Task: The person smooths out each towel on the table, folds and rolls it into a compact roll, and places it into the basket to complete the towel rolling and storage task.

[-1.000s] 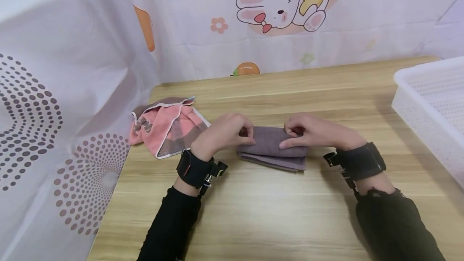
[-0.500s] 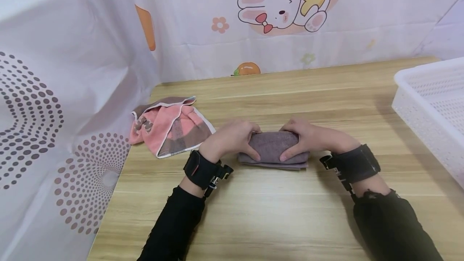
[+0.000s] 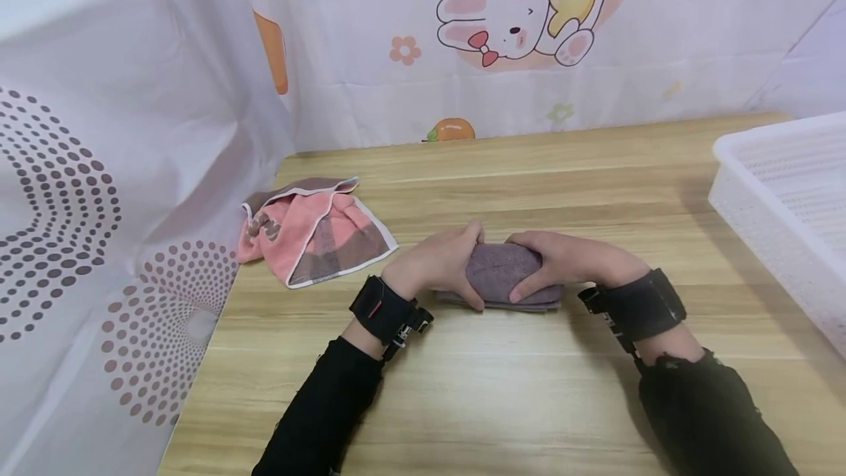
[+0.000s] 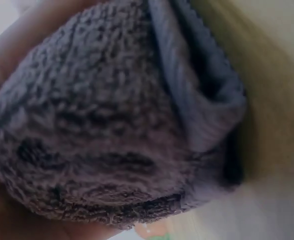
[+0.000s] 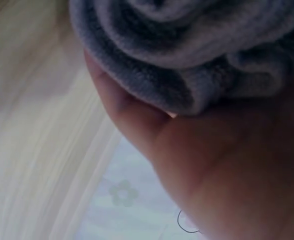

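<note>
Your left grip cups one end of the purple-grey cloth and your right grip cups the other, thumbs on the near side, fingers curled over the far side, so both are holding the cloth between thumb and fingers. It sits at the centre of the frame, on the worktop, and here's the change: the flat folded panel of a second ago is now a plump roll! Down at the wrists, the coiled layers show at both ends, with a folded edge sticking out in the left wrist view. For the rolling, that looks like good progress, though a thin strip pokes out below the roll, so I'd judge it not quite finished. Against the frame half a second back, your left grip has slid inward and its thumb sits lower, while less of the underlying strip shows. Your right grip has barely moved. Over at centre left, the pink cloth lies crumpled just as it did, well apart from the white basket at the right edge.
</note>
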`<state>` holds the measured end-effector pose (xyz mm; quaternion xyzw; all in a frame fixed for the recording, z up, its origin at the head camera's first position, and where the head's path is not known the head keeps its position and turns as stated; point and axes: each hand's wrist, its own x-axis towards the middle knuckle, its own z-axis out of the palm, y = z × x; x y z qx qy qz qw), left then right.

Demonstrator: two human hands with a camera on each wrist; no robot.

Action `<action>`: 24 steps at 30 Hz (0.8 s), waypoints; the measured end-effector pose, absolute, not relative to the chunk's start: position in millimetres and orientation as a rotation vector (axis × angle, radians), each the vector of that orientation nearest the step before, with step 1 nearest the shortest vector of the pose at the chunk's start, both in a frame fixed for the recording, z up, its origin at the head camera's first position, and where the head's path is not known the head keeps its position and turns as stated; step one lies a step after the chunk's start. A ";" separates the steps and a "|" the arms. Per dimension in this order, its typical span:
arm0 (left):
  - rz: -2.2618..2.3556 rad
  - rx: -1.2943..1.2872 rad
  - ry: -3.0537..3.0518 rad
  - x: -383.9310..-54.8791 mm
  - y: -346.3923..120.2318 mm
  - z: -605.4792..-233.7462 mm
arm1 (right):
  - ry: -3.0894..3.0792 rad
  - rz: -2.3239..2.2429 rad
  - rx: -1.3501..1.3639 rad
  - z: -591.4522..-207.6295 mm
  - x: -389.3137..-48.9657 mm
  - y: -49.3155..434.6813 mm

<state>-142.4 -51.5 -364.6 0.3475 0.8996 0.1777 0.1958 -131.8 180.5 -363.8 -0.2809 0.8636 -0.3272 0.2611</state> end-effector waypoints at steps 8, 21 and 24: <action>0.198 1.030 2.626 -130.9 -44.2 -361.6 | 2.404 -0.839 -0.784 -354.8 -120.4 172.3; -0.070 1.017 2.782 -106.1 -32.3 -353.5 | 2.819 -0.353 -0.789 -355.2 -88.6 158.6; -0.095 1.024 2.795 -104.9 -26.2 -353.8 | 2.891 -0.233 -0.814 -355.3 -84.0 162.3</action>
